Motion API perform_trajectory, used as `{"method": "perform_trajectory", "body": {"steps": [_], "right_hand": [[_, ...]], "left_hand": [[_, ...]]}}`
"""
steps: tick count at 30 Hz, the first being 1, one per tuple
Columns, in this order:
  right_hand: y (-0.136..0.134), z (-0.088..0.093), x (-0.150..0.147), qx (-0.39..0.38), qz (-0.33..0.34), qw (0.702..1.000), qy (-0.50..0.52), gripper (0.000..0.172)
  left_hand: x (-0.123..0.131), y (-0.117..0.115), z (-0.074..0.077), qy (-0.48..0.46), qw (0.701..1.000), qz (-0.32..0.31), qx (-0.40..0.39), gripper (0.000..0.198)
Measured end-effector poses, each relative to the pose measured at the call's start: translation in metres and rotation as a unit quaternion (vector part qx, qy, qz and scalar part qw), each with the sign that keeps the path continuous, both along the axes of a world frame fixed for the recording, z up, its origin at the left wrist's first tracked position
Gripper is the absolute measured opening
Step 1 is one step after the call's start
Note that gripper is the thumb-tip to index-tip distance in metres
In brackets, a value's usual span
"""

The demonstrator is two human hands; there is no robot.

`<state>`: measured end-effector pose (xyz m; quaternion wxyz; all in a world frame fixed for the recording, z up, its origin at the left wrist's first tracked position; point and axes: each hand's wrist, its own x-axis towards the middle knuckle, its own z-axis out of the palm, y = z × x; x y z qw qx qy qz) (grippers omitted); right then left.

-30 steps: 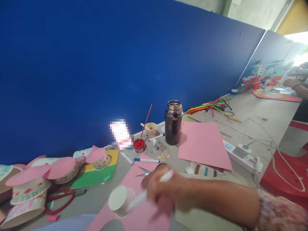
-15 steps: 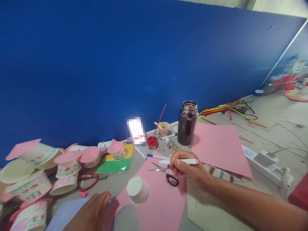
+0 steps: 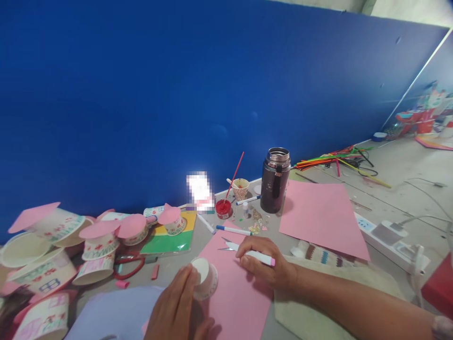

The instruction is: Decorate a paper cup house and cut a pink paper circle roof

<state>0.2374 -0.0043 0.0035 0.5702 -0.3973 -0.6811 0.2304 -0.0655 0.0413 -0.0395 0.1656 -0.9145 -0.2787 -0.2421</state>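
Observation:
My right hand [image 3: 261, 262] holds a white marker [image 3: 260, 256] with a pink end, its other end pointing left over the pink paper [image 3: 244, 302]. Under that hand lie scissors [image 3: 223, 249]; only the blade tips show. My left hand [image 3: 177, 302] has its fingers stretched out, the tips touching the left side of a white paper cup [image 3: 207, 283]. Upside down, the cup stands on the pink paper and bears a faint pattern round its rim. Beside the left hand is a pale purple sheet [image 3: 113, 309].
At left are several decorated paper cups [image 3: 101, 248] with pink paper tops, and red-handled scissors [image 3: 130, 269]. Behind stand an open dark flask [image 3: 274, 186], a red paint jar [image 3: 223, 210] and a small cup [image 3: 241, 190]. A power strip [image 3: 384, 238] lies at right, below a blue wall [image 3: 177, 94].
My left hand has moved right, from above the purple sheet to the cup. My right hand has shifted slightly left and down with the marker and now covers the scissors' handles.

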Motion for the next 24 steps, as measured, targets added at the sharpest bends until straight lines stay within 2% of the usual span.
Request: {"method": "perform_trajectory", "body": {"steps": [2, 5, 11, 15, 19, 24], "right_hand": [[0.0, -0.002, -0.001, -0.014, -0.004, 1.0, 0.003, 0.028], [0.0, -0.005, -0.001, -0.036, -0.005, 0.999, 0.027, 0.031], [0.002, -0.003, -0.003, -0.092, -0.002, 0.993, 0.069, 0.037], [0.003, -0.002, -0.006, -0.106, 0.001, 0.991, 0.081, 0.036], [0.005, -0.006, -0.01, -0.127, 0.004, 0.987, 0.1, 0.04], [0.011, -0.01, -0.014, -0.15, 0.001, 0.98, 0.13, 0.041]], "left_hand": [[0.009, 0.002, -0.001, -0.003, 1.0, -0.001, 0.005, 0.083], [0.02, 0.007, 0.004, -0.019, 1.0, 0.013, 0.007, 0.085], [0.034, 0.016, 0.012, -0.046, 0.996, 0.073, -0.002, 0.073], [0.026, 0.027, 0.006, -0.058, 0.993, 0.106, -0.01, 0.07], [0.014, 0.04, -0.003, -0.042, 0.995, 0.084, -0.012, 0.075], [0.009, 0.045, -0.008, -0.058, 0.996, 0.065, -0.009, 0.061]]}}
